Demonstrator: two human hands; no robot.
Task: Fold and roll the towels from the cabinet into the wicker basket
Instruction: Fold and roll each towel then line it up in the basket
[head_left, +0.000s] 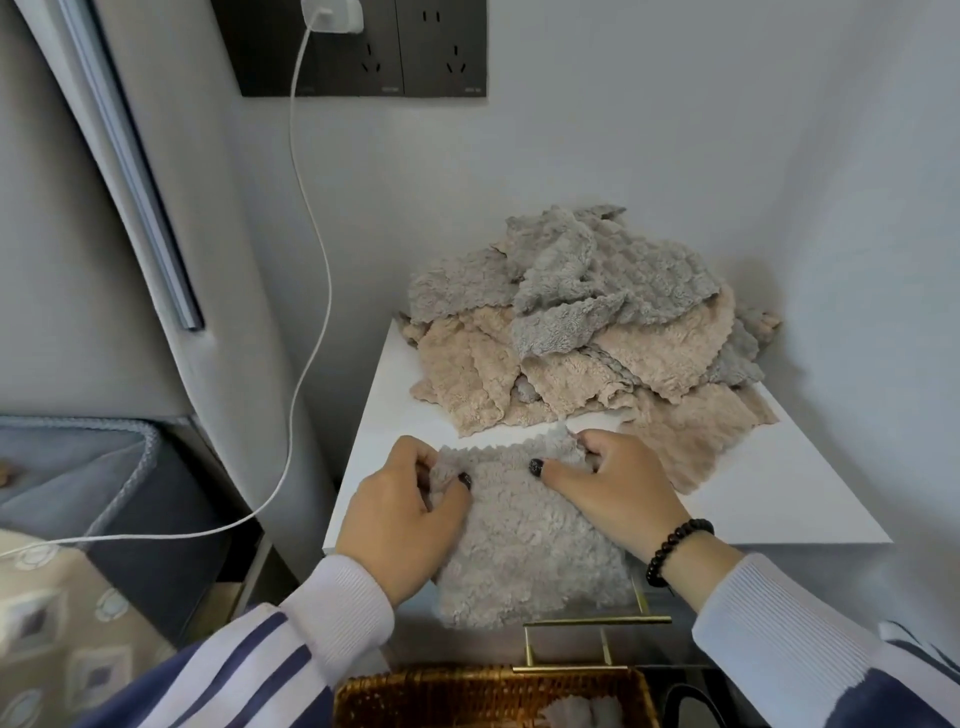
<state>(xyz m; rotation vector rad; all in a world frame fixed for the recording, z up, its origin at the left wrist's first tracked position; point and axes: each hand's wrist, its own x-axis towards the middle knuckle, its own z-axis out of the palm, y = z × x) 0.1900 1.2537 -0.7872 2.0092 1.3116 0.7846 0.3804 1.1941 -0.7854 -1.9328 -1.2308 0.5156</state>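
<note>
Head cam only, looking down at a white cabinet top tucked into a grey wall corner.

Both hands are on a fluffy grey-beige fleece towel spread at the front edge of the cabinet top, with its near end drooping over the edge. The left hand comes in from the lower left, knuckles up, fingers curled over and bunching the towel's far left corner, thumb with dark nail polish lying on the fabric. The right hand mirrors it from the lower right: fingers curled and pinching the far right corner, thumb pressed flat on the pile. Its wrist wears a dark beaded bracelet. Both forearms are in white ribbed cuffs on navy striped sleeves.

Just behind the hands sits a messy heap of grey and tan scallop-edged towels, piled against the back wall.

At the bottom edge, right below the hanging towel, is a brown wicker basket with something pale and fluffy inside, too cropped to identify. A brass-coloured metal frame sits between the basket and the cabinet.

A white charger cable hangs from a dark wall socket panel on the left.
</note>
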